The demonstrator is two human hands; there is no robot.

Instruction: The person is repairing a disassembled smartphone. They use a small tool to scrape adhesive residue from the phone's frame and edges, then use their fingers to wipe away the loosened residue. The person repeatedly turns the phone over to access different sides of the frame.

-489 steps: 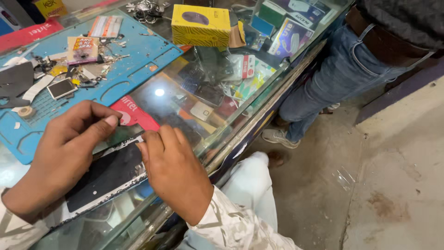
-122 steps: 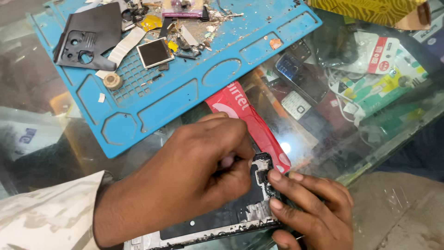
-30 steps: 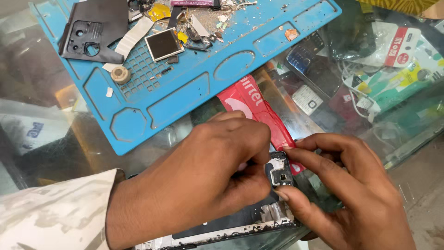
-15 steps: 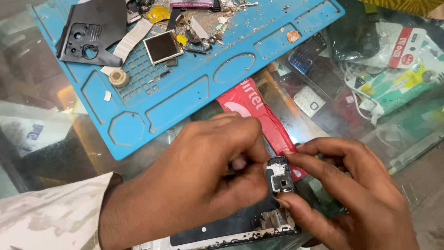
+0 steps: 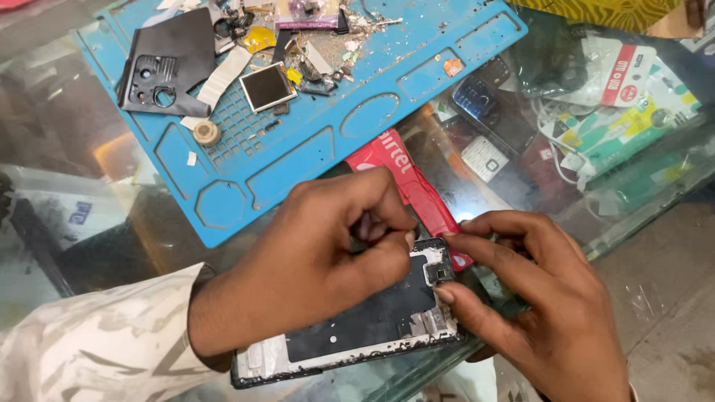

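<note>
Two hands meet over an opened phone that lies in the lower middle of the frame, on the glass counter close to its front edge. The left hand is curled tight, thumb and forefinger pinched together at the phone's upper right corner. Whether a tool or a small part sits in that pinch, I cannot tell. The right hand grips that same end of the phone, one finger on top by the camera corner and the thumb against the side.

The phone's long axis runs from lower left to upper right. Its camera end points to the upper right, toward the red card lying just beyond it, and its open back faces up.

Risks, as I judge them: the bare inner parts at the corner look delicate, so a hard pull or a slip of the pinch could tear a thin cable or bend a connector. A small loose part could drop onto the glass and roll off the near edge. The phone lies close to that edge, so a push from the right hand could slide it off. Debris and scraps on the blue mat, upper left, stay well apart.
</note>
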